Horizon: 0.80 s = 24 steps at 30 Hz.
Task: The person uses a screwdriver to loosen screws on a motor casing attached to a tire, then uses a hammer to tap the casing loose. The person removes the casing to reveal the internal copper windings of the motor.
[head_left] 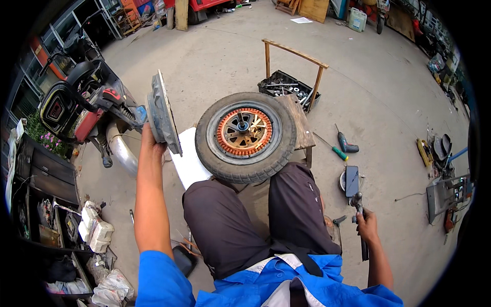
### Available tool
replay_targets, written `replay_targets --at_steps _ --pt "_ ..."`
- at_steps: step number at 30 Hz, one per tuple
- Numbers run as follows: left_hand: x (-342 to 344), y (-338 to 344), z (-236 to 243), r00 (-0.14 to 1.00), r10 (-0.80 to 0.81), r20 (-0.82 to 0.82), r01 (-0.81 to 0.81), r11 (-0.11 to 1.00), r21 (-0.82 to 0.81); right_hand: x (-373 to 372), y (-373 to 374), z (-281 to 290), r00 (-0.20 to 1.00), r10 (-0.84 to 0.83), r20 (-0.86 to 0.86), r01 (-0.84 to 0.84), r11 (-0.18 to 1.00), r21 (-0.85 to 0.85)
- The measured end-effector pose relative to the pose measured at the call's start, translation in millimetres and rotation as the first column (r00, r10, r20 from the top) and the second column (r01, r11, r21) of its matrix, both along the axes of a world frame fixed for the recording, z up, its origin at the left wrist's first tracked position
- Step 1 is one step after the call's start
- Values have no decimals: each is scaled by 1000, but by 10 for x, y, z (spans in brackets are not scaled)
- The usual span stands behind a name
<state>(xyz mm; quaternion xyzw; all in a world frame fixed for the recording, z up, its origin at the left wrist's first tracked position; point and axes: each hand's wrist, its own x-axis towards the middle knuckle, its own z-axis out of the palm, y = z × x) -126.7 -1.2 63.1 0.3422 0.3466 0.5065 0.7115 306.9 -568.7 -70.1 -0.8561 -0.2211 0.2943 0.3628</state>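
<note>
My left hand point(150, 140) is closed on the edge of a round grey motor cover point(162, 113), held up on its side left of the wheel. The wheel with its tyre point(210, 153) lies flat before my knees, partly over a small wooden stool point(298, 120). Inside it a ring of copper windings point(223, 144) and a central axle point(242, 122) show. Out to the right, my right hand point(367, 226) grips a dark-handled tool with a metal head point(357, 198); its exact kind is unclear. Close by its head lies a phone point(352, 180).
A black crate of metal parts point(282, 84) with a wooden frame stands beyond the wheel. A green screwdriver point(338, 152) and a teal-and-black power tool point(347, 143) lie on the floor at right. An electric scooter point(84, 110) and a cluttered cabinet point(48, 166) stand at left.
</note>
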Motion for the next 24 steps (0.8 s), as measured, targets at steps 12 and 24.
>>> replay_targets --at_steps 12,24 --pt "-364 -173 -411 878 -258 404 221 966 137 -164 -1663 -1191 857 92 506 168 880 -445" --pt "-111 -687 -230 857 -347 381 274 933 235 -178 -2466 -2256 820 -47 570 372 800 -470"
